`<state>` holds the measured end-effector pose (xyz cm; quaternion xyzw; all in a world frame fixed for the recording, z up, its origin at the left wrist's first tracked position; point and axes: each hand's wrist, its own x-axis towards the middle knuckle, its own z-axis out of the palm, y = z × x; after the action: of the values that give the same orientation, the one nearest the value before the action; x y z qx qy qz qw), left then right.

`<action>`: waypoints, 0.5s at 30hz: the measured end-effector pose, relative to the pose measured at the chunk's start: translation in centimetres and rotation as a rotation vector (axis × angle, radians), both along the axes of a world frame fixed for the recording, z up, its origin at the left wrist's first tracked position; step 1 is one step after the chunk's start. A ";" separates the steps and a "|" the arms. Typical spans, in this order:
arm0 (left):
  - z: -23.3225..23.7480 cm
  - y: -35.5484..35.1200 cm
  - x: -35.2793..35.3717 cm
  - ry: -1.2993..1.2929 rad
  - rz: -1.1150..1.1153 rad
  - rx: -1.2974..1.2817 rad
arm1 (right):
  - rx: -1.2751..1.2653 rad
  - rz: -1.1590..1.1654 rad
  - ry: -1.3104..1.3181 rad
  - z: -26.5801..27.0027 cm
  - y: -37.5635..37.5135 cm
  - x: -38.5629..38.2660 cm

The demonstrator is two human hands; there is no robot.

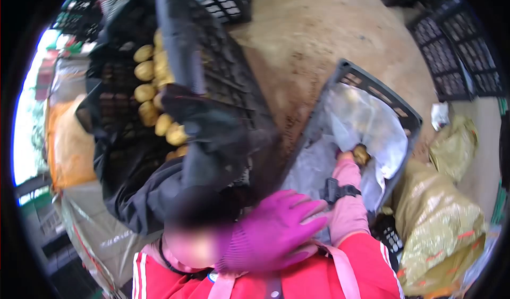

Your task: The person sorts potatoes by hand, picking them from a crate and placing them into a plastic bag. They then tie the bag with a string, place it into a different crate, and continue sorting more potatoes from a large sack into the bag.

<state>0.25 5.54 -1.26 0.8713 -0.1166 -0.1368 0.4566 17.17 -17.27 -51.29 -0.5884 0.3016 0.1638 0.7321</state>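
My left hand (279, 229), in a purple knitted glove, lies across the front of the red jacket, its fingers stretched to the right and slightly apart, holding nothing. My right hand (344, 155) reaches down into a dark plastic crate (380, 89) lined with pale sheeting (313, 166). A brownish potato (362, 154) is at its fingers, which are blurred and partly hidden. On the left, a larger black crate (228, 65) with a dark liner (119, 39) holds several yellow potatoes (154, 76).
A potato crate (226, 4) stands at the back. Dark crates (441, 54) are stacked at the right. Yellowish sacks (438, 230) lie beside the lined crate. At the left stands an orange and grey wrapped stack (71, 145). Dirt marks the brown floor (313, 28).
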 end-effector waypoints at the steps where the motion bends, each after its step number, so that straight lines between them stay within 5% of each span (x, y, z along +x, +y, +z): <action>1: -0.4 -0.1 -0.6 -0.010 0.029 0.016 | 0.016 0.006 0.022 0.2 -0.3 0.2; 15: -1.5 -0.8 -2.4 -0.141 0.125 0.041 | 0.278 0.034 0.190 3.7 -0.8 0.8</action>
<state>-2.15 4.75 -2.74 0.8935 -0.0912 -0.0487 0.4371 17.95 -18.08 -47.59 -0.4685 0.3337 0.2713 0.7717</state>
